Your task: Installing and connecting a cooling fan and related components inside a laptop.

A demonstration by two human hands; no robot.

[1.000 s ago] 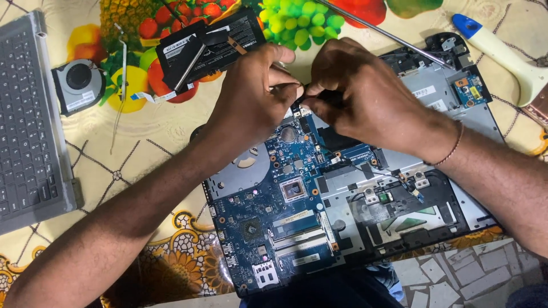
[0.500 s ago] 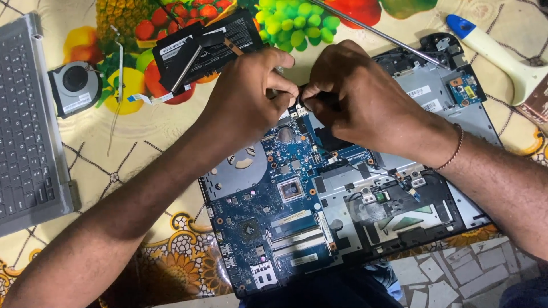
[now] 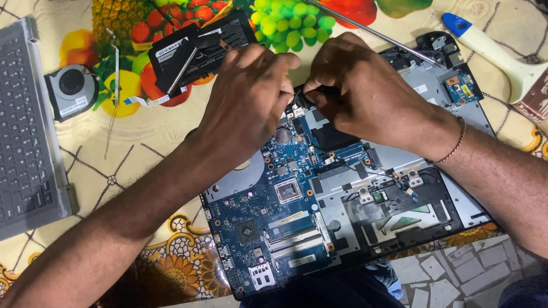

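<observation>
Motherboard (image 3: 268, 222), blue, lies face up in the opened laptop base (image 3: 422, 211) at the near edge of the tabletop (image 3: 142, 154), chips and slots exposed. Base sits flat with its rear edge away from the person, which puts the board's far edge within reach of both hands

Both hands meet over that far edge, fingertips almost touching each other. Left hand (image 3: 245, 102): fingers curled in tight, thumb and forefinger pinched together at a small part near the board's top edge; what is pinched is too small to tell. Right hand (image 3: 365, 91): fingers likewise drawn in, tips pressed on something dark and thin at the same spot; cannot tell whether it is a tool or a cable. A thin bracelet (image 3: 451, 148) is on the right wrist. Both forearms rest low across the work, likely to steady the fine pinch

Removed parts are set well apart from the board, probably to keep it unobstructed: battery (image 3: 200, 48), black, beyond the left hand; fan (image 3: 71, 91) to the left; keyboard (image 3: 25, 131) at the left edge. A metal rod (image 3: 377, 34) lies beyond the right hand, and a white tool with a blue tip (image 3: 491, 48) at far right
</observation>
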